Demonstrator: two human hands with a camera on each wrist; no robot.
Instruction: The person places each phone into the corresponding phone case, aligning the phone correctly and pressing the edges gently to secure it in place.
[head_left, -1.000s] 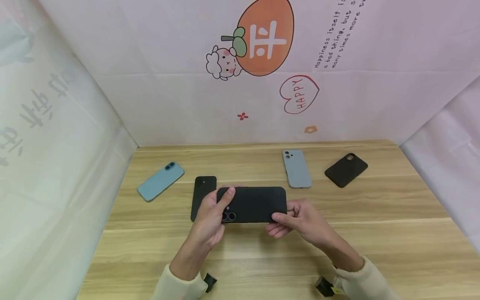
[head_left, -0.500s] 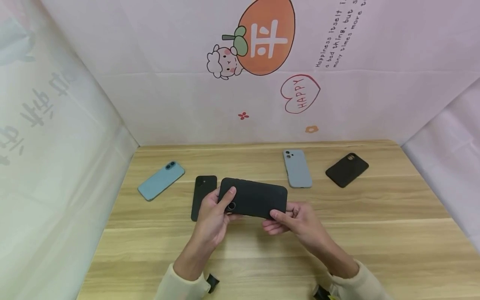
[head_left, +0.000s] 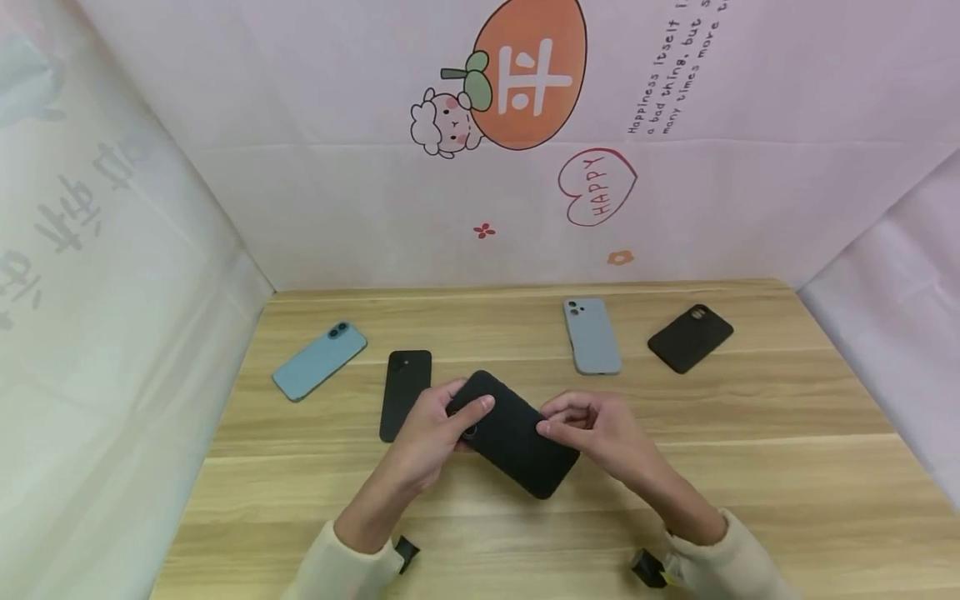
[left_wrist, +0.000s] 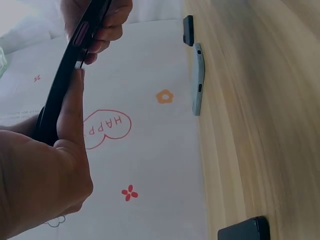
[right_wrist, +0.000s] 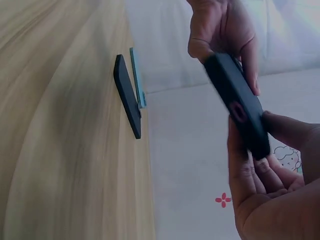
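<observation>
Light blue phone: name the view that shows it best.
The head view: there the light blue phone lies in full sight, its back and two dark lenses showing. The right wrist view shows it nearly edge-on; the left wrist view does not show it.

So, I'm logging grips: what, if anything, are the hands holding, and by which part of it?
A black, rounded-rectangular phone or phone case: the left hand grips its camera-ring end, the right hand pinches a long edge.

In the head view, a printed orange fruit [head_left: 529, 96] and lamb [head_left: 444, 125] sit at 12 o'clock on the pale backdrop [head_left: 345, 217]. A red HAPPY heart [head_left: 597, 187] lies between 1 and 2 o'clock
</observation>
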